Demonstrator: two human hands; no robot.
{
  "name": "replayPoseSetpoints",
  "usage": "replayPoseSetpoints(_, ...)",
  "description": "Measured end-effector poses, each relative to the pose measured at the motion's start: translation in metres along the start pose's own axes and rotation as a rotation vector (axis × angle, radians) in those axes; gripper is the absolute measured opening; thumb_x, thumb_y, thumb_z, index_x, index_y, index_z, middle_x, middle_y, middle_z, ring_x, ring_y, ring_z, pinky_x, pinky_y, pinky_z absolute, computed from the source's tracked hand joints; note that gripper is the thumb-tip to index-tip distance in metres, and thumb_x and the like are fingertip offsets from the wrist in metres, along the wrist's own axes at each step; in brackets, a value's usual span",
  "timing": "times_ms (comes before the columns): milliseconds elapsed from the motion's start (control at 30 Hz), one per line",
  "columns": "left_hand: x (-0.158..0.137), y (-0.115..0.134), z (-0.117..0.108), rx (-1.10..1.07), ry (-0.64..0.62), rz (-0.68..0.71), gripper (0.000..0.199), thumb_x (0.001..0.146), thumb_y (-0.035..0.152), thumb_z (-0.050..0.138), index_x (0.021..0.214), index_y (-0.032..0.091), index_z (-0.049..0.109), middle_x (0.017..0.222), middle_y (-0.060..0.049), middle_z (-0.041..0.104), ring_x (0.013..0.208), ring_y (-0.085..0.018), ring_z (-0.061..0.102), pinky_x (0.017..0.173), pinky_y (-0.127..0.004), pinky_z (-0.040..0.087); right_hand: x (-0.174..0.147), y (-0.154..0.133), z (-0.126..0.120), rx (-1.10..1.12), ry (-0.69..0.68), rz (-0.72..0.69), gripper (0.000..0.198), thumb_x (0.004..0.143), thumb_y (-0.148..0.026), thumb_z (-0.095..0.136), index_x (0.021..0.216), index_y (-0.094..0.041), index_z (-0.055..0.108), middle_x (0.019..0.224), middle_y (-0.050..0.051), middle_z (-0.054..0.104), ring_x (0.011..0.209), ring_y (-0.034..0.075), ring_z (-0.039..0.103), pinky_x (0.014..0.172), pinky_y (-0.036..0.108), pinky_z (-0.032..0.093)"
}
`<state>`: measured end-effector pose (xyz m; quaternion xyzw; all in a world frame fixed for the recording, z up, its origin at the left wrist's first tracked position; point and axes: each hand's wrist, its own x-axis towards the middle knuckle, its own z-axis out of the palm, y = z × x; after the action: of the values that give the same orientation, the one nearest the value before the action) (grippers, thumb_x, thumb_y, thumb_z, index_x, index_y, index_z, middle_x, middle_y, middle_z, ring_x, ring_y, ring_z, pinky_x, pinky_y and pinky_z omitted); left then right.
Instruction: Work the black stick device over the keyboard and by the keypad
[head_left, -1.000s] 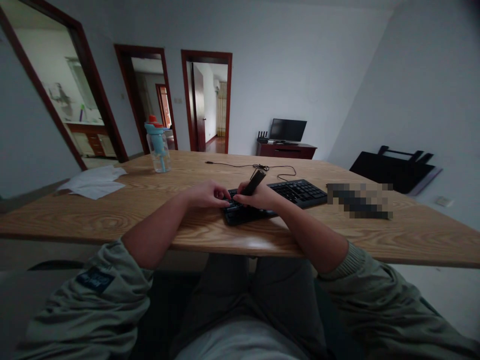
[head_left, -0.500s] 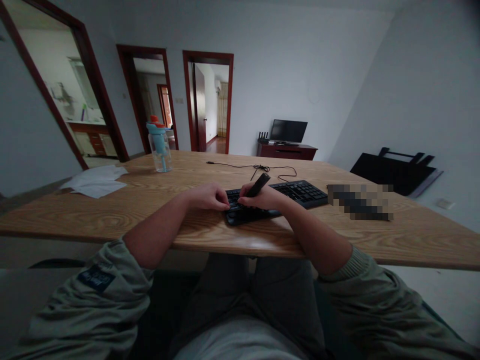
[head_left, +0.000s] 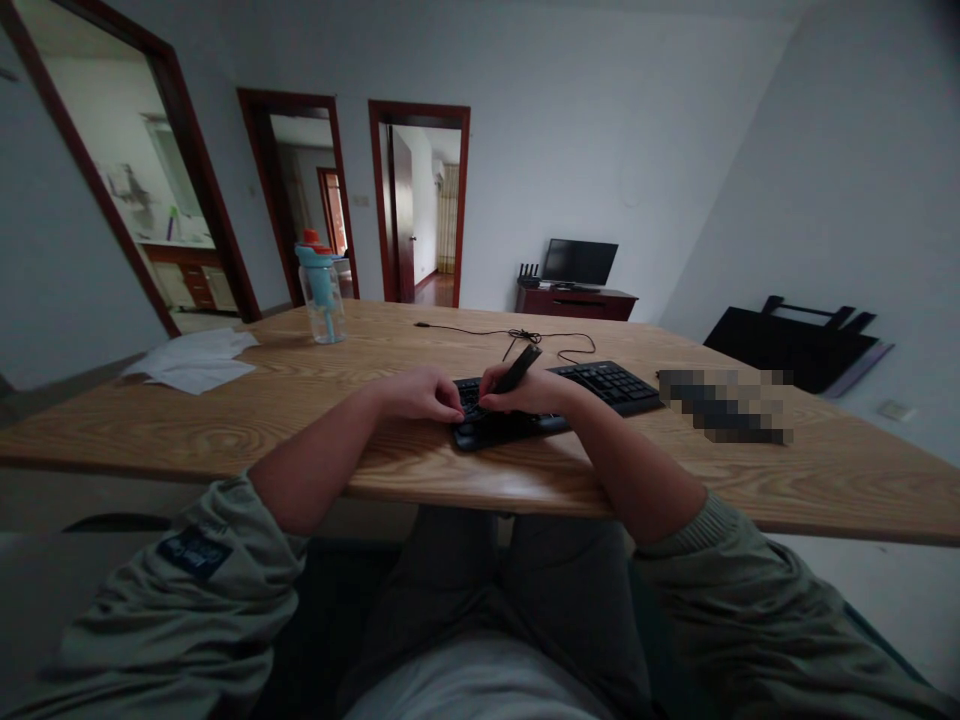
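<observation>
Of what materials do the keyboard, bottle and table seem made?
Keyboard: probably plastic, from its uniform low-sheen black. Bottle: smooth, see-through body, so clear plastic or perhaps glass. Table: wood or wood-look laminate, satin; grain shows, light reflects softly.

The black keyboard [head_left: 619, 385] lies flat and slanting on the wooden table [head_left: 420, 465], its left end closer to the near edge, its middle partly hidden. Above it, the dark stick-like tool [head_left: 519, 368] stands tilted in the right hand [head_left: 536, 392], with its upper end to the right.
</observation>
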<state>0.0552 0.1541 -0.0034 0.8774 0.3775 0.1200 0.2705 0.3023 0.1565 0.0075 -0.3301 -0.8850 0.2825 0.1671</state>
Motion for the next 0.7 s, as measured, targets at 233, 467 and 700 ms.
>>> replayPoseSetpoints(233, 0.001, -0.001, 0.001, 0.042, 0.012, 0.0, 0.023, 0.078, 0.035, 0.07, 0.088, 0.016, 0.078, 0.078, -0.003, 0.074, 0.067, -0.013, 0.059, 0.062, -0.024, 0.042, 0.005, 0.009, 0.0, 0.17, -0.055, -0.016, 0.023, 0.078, -0.036, 0.068, 0.093, -0.019, 0.068, 0.076, 0.0, 0.064, 0.067, 0.014, 0.058, 0.058, 0.024, 0.044)
replayPoseSetpoints(467, 0.001, -0.001, 0.0, 0.06, 0.012, 0.006, 0.027, 0.077, 0.039, 0.071, 0.086, 0.016, 0.079, 0.076, -0.003, 0.073, 0.066, -0.014, 0.059, 0.061, -0.025, 0.04, 0.006, -0.009, 0.012, 0.302, 0.227, -0.012, 0.024, 0.072, -0.038, 0.072, 0.086, -0.019, 0.067, 0.083, 0.002, 0.066, 0.08, 0.016, 0.059, 0.075, 0.029, 0.046)
replayPoseSetpoints(700, -0.001, 0.003, -0.002, 0.046, -0.013, 0.017, 0.027, 0.078, 0.038, 0.069, 0.087, 0.014, 0.079, 0.075, -0.002, 0.073, 0.067, -0.015, 0.057, 0.063, -0.025, 0.04, 0.02, -0.027, 0.06, 0.856, 0.721, 0.153, 0.034, 0.074, -0.055, 0.058, 0.077, -0.023, 0.047, 0.065, 0.0, 0.051, 0.064, 0.017, 0.055, 0.068, 0.032, 0.049)
